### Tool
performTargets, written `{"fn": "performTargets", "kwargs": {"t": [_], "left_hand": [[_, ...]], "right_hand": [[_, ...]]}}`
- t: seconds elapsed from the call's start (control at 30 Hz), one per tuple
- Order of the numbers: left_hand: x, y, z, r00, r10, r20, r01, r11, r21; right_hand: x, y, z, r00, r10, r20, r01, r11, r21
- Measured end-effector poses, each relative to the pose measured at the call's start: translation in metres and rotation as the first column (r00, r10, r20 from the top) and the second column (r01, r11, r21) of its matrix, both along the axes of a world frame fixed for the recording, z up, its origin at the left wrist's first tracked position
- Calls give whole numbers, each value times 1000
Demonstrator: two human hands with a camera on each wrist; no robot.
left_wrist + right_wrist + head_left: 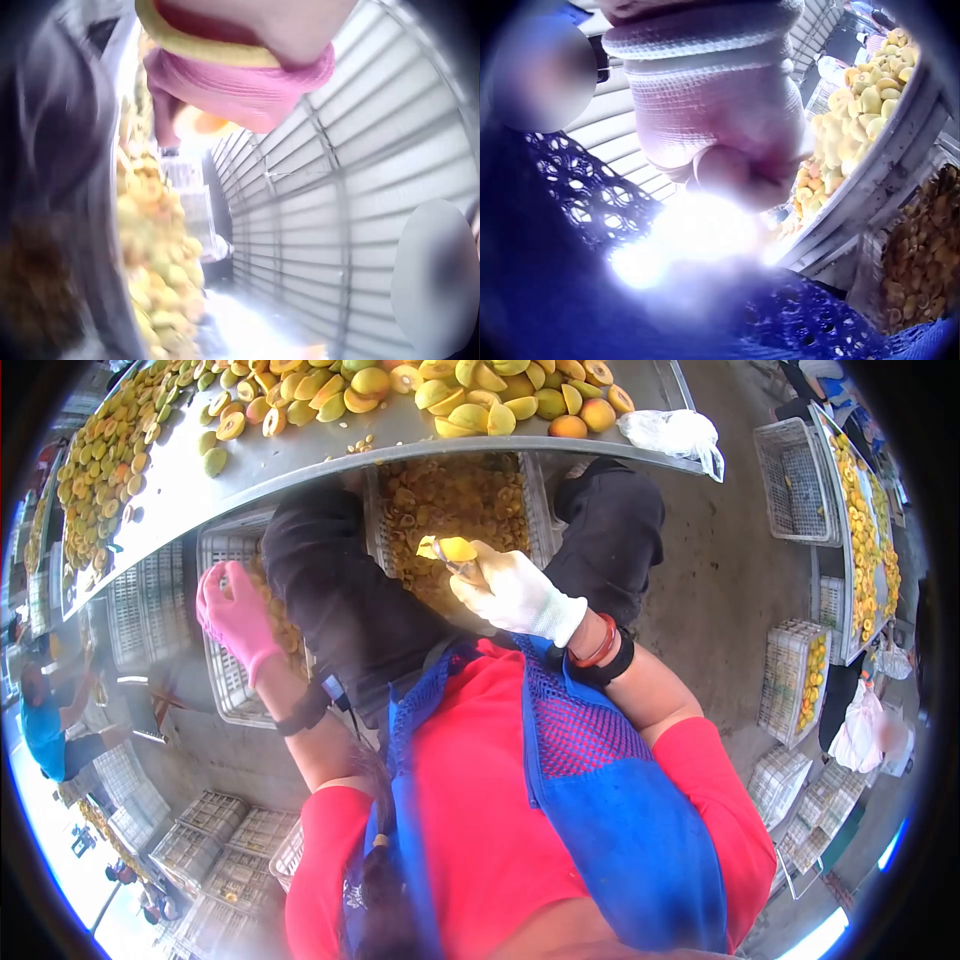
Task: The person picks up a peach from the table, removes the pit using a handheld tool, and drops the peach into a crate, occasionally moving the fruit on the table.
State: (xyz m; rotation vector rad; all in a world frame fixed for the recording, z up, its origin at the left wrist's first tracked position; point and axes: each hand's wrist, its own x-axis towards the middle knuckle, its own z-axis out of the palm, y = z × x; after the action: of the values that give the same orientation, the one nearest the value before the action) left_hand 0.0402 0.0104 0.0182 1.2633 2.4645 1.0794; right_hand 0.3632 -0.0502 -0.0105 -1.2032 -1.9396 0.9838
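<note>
In the head view my right hand (505, 592), in a white glove, grips a small metal tool (462, 567) with a yellow fruit piece (452, 548) at its tip, held above my lap. My left hand (235, 615), in a pink glove, hangs over a white crate (222, 680) to my left, fingers spread and nothing plainly in them. The left wrist view shows the pink glove (240, 82) beside a heap of yellow fruit (161, 255), with an orange blur just past the fingers. The right wrist view shows the white glove (712, 112) curled; glare hides what it holds.
A metal table (290, 455) ahead carries heaps of yellow fruit halves (480, 395) and a plastic bag (672, 432). Beneath it stands a crate of brownish scraps (450, 500). Stacked white crates (800, 480) and fruit trays (865, 530) line the right; a person in blue (45, 725) sits far left.
</note>
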Motion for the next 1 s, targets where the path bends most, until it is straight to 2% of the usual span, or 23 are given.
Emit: {"fn": "performTargets", "kwargs": {"t": [0.03,0.07,0.1,0.13,0.17,0.23,0.27,0.3,0.37,0.4,0.5,0.53,0.57,0.63,0.67,0.77,0.83,0.87,0.9,1.0], "left_hand": [[-1,-2,0,971,-200,-134,206,978,31],[-1,-6,1,885,-380,-270,403,915,32],[2,-9,2,748,-532,-396,580,814,2],[24,-15,6,752,-653,-96,659,751,51],[54,-20,10,662,-721,203,711,690,134],[88,-21,14,396,-918,15,902,392,180],[102,-22,11,390,-919,66,902,395,172],[113,-23,5,380,-917,119,903,396,164],[123,-21,-9,417,-887,-198,909,406,94],[127,-20,-13,426,-878,-218,904,406,132],[124,-16,-16,393,-917,-70,919,390,52],[121,-14,-19,379,-924,-45,925,380,-15],[119,-12,-23,371,-928,-20,927,371,-57],[117,-7,-31,356,-934,38,927,348,-140],[116,-2,-31,388,-921,-25,918,389,-73],[115,37,-39,489,-845,-215,872,476,112],[111,77,-51,594,-740,-316,800,584,137],[110,99,-54,621,-707,-338,769,633,89],[108,123,-57,615,-730,-299,778,623,81],[115,192,-70,599,-697,-394,767,641,32]], "right_hand": [[-2,0,-5,999,-28,-37,27,999,-33],[-3,0,-7,996,-55,-73,50,996,-68],[-5,0,-4,997,-55,-57,48,993,-112],[-7,0,1,998,-52,-40,45,987,-154],[-8,1,4,999,-47,-22,41,981,-191],[-12,5,9,1000,8,-9,-8,998,-55],[-13,6,11,1000,29,0,-29,999,14],[-13,4,8,999,-23,-39,20,997,-71],[-11,0,1,986,-136,-98,109,964,-241],[-6,1,4,986,-162,-49,141,945,-296],[0,1,-6,934,-356,-31,337,906,-255],[4,4,-10,922,-387,11,383,906,-179],[6,6,-13,761,-586,-279,299,698,-650],[13,14,5,723,-634,-273,270,624,-733],[16,15,11,736,-629,-249,256,599,-758],[17,13,0,732,-611,-302,198,615,-763],[15,11,-5,759,-577,-301,186,636,-749],[14,10,-9,779,-555,-292,191,653,-733],[12,9,-11,798,-533,-281,195,670,-717],[8,5,-7,803,-523,-287,174,665,-726]]}}
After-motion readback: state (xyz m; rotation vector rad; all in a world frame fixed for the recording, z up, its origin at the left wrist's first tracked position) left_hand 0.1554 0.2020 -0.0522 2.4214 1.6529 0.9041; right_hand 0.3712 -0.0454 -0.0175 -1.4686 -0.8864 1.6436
